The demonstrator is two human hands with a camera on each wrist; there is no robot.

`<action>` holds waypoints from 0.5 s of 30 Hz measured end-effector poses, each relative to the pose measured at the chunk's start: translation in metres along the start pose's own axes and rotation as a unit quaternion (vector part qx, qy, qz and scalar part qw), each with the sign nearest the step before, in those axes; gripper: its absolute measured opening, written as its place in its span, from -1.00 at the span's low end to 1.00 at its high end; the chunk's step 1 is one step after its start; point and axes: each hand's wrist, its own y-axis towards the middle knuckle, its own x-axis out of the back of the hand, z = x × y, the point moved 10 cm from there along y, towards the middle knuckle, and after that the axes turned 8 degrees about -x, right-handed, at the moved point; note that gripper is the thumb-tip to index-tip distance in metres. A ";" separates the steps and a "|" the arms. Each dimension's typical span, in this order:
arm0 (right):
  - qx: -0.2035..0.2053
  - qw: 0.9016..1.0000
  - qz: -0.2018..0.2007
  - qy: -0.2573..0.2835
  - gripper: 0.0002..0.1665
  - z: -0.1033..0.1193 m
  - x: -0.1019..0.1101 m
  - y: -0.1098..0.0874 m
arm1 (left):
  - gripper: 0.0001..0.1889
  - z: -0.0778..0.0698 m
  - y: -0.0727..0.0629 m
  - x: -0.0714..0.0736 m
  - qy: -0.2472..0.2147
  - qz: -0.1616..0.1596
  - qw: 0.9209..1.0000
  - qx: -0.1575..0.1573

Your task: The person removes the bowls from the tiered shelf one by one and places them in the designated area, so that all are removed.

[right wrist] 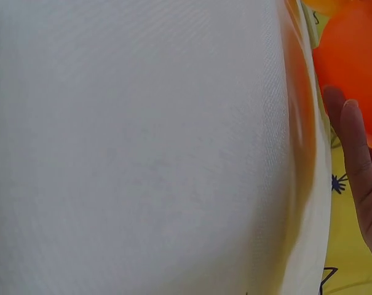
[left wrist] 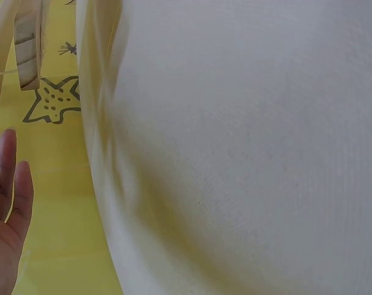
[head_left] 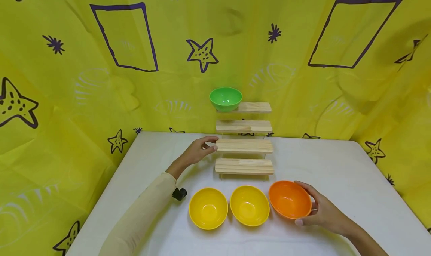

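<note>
My left hand (head_left: 199,150) grips the left end of one plank of a tiered wooden stand (head_left: 244,146), thumb at the front edge and fingers behind. Only part of this hand (left wrist: 7,203) enters the left wrist view, beside a plank's end. On the table's right side, my right hand (head_left: 322,210) holds an orange bowl (head_left: 290,200) by its right side, with fingers and thumb spread round the wall. Fingers (right wrist: 356,141) lie along the bowl's outside in the right wrist view. A green bowl (head_left: 225,99) sits on the left part of the top plank.
Two yellow bowls (head_left: 208,209) stand in a row left of the orange one, in front of the stand. A small black object (head_left: 180,194) lies by the left sleeve. Yellow patterned sheeting (head_left: 168,84) hangs behind and beside the white table (head_left: 336,166).
</note>
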 end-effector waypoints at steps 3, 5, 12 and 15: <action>-0.007 1.000 0.002 -0.004 0.16 -0.002 -0.001 0.000 | -0.53 0.000 -0.001 0.000 0.001 0.001 1.000 0.001; -0.013 1.000 0.005 -0.006 0.17 -0.004 -0.002 0.000 | -0.53 0.000 -0.001 0.001 0.002 0.000 1.000 0.001; -0.029 0.999 0.018 -0.006 0.19 -0.009 -0.003 0.000 | -0.52 -0.002 -0.001 0.001 -0.005 0.001 1.000 -0.001; -0.028 0.999 0.021 0.000 0.18 -0.010 -0.003 -0.001 | -0.51 -0.002 -0.001 0.000 -0.007 0.001 1.000 -0.002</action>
